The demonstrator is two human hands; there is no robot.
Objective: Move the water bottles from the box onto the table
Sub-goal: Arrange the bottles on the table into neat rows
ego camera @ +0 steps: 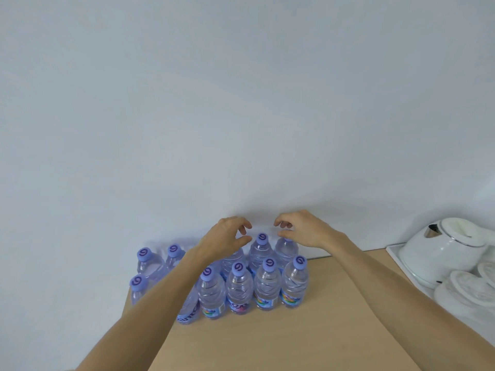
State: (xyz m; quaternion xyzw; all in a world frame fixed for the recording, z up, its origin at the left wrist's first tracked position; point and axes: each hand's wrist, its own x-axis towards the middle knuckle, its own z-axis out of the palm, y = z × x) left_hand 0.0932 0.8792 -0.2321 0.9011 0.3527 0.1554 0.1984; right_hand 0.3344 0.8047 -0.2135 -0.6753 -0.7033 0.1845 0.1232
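Head view, near to far: bare tan counter (308,330), then a front row of upright water bottles (239,287) with purple caps, more bottles behind them reaching back to the pale wall (241,103). Left hand (227,238) hovers over the back row, fingers loosely curled, holding nothing; right hand (300,228) likewise curled, thumb touching a rear bottle's cap (286,233), grip uncertain. White kettle (442,250) on a tray (393,250) at right.

You could read no full word anywhere. Each clear plastic water bottle's lilac screw cap (269,264) carried a dark purple spiral mark, and the colourful wrap label (239,307) showed only blurred, cut-off letters you couldn't make out.
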